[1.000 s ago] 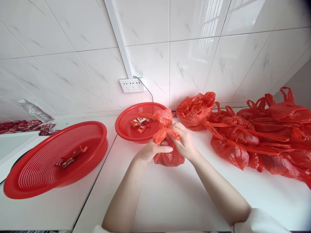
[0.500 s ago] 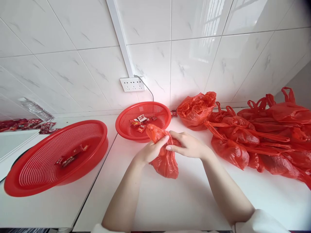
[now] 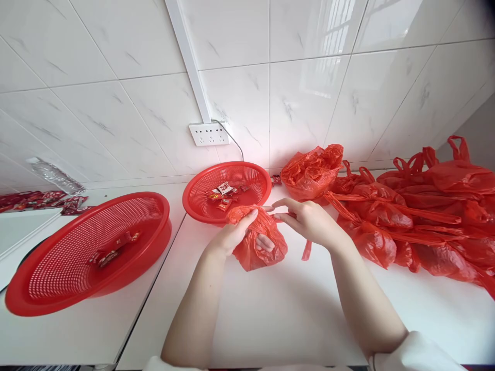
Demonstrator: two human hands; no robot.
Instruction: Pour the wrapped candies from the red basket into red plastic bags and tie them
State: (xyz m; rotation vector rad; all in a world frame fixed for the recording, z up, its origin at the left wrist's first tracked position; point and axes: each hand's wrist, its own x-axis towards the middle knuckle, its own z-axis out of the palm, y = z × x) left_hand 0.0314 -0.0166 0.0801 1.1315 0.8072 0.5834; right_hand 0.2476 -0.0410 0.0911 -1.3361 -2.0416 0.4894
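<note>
From a distance, I am following two bare hands over a white surface (image 3: 247, 319). The left hand (image 3: 232, 234) is grasping a crinkled red plastic bag (image 3: 259, 257), its thumb pressing on the top. The right hand (image 3: 311, 221) is lightly pinching the bag's plastic at the right side, and a loose red strip (image 3: 307, 251) is hanging below that hand. The bag is occupying the middle, just in front of a smaller red basket (image 3: 188, 203) that is holding wrapped packets (image 3: 224, 198). Bulging red bags (image 3: 375, 242) are lying to the right. I am judging that steadying the gathered plastic with the left hand and easing the strip without jerks is suiting this thin, tearable film best.
</note>
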